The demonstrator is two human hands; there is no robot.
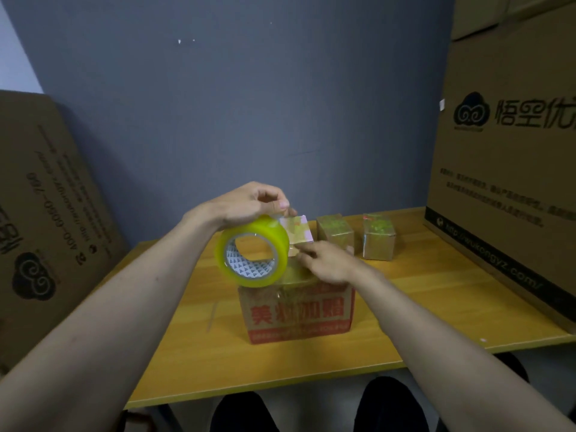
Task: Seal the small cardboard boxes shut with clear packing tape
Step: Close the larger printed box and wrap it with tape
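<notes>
A roll of clear, yellow-tinted packing tape (253,251) stands on edge on top of a cardboard box with red print (299,313) in the middle of the wooden table (420,307). My left hand (252,202) grips the roll from above, thumb and fingers at its top. A strip of tape (294,230) is drawn out to the right of the roll. My right hand (327,261) pinches the strip's lower edge over the box top. Behind them stand a small taped box (335,232) and a second small box (378,241), side by side.
A very large printed carton (511,151) fills the table's right side. Another large carton (43,213) leans at the left, off the table. A grey wall is behind. My knees show under the front edge.
</notes>
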